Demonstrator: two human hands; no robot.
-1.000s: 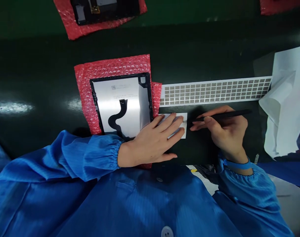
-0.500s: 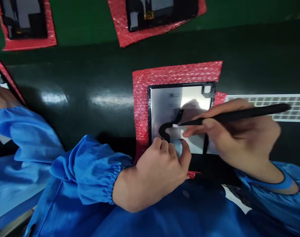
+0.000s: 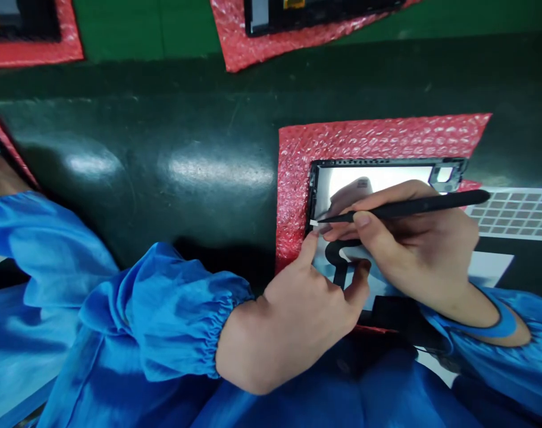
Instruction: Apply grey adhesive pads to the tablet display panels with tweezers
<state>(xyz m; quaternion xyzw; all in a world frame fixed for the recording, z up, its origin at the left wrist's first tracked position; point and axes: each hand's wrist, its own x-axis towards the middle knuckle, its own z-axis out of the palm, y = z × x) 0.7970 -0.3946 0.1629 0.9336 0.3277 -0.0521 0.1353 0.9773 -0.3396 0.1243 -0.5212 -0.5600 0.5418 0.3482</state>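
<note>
Right hand (image 3: 413, 249) pinching black tweezers (image 3: 413, 207), white strip (image 3: 313, 222) at tablet edge (image 3: 310, 202), left hand (image 3: 297, 327) curled below it

tablet panel (image 3: 378, 178): mostly hidden under right hand (image 3: 413, 249) | white scrap (image 3: 313, 222) on tweezers (image 3: 404, 206): too small to tell

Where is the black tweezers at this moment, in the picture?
In the head view, the black tweezers sit in the right hand, pointing left, with a small white strip at the tip over the left edge of the black-framed display panel, just above the left hand.
</note>
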